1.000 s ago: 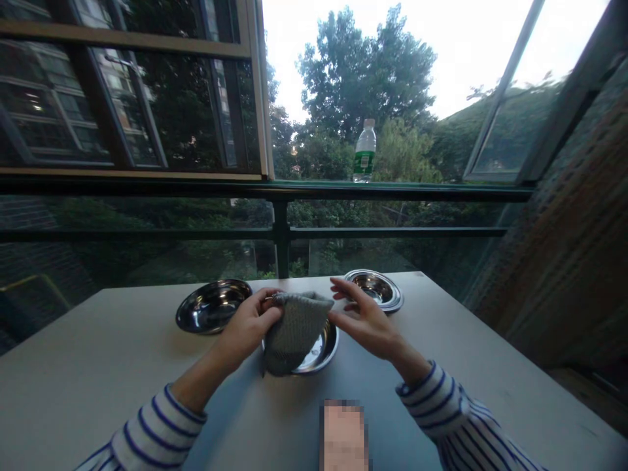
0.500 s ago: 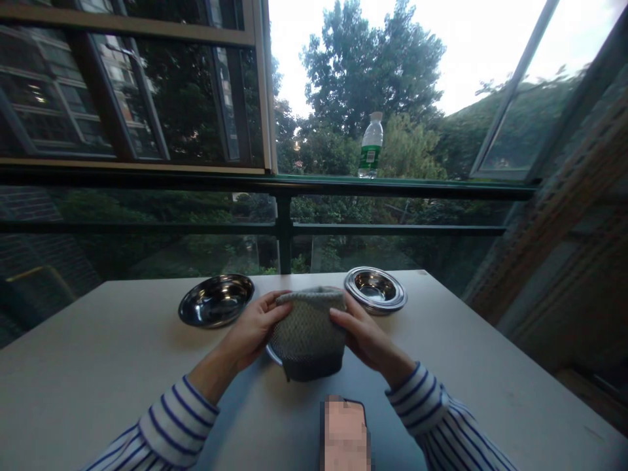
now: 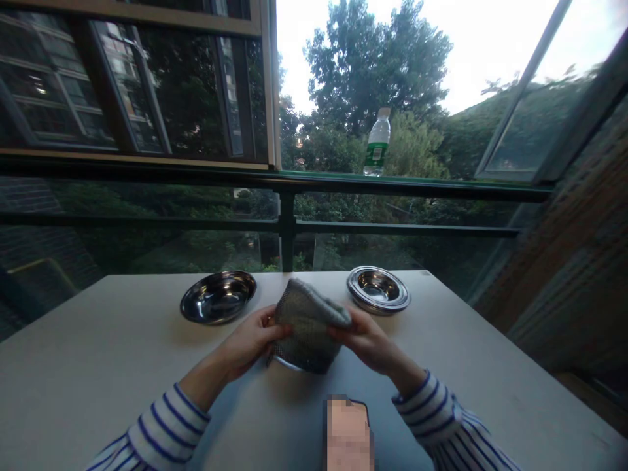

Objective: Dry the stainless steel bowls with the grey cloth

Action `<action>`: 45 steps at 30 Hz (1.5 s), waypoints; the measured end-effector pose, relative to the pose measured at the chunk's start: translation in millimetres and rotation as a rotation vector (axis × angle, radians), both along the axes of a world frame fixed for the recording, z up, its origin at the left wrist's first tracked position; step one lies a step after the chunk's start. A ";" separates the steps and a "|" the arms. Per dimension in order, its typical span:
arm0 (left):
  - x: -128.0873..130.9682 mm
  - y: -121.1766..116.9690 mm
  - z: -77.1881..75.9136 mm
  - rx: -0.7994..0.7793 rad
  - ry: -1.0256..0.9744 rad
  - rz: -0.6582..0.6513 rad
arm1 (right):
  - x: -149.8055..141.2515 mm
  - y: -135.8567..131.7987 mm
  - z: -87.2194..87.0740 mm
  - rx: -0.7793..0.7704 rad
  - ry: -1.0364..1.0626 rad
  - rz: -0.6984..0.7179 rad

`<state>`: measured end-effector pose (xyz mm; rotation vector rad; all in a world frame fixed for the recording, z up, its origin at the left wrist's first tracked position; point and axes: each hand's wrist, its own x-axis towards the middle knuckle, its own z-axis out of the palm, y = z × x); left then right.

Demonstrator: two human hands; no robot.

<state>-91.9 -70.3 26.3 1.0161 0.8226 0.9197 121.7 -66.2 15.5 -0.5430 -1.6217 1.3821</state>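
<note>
Table (image 3: 98, 366) by railing (image 3: 289, 186), bottle (image 3: 377, 144) on ledge.

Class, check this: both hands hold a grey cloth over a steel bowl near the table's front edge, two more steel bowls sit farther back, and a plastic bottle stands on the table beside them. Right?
Not quite. The plastic bottle stands on the window ledge behind the railing, not on the table, as the head view shows. The rest holds.

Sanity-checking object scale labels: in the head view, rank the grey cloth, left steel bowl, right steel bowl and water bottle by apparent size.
1. Grey cloth, held by the left hand and the right hand.
2. Left steel bowl.
3. Right steel bowl, only slightly smaller; near tie.
4. Water bottle, farther away on the railing, so true size is unsure.
</note>
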 end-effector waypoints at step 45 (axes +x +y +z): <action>8.1 -19.9 -67.3 -0.120 0.056 0.414 | -36.7 -26.9 -24.2 0.449 -1.181 -0.338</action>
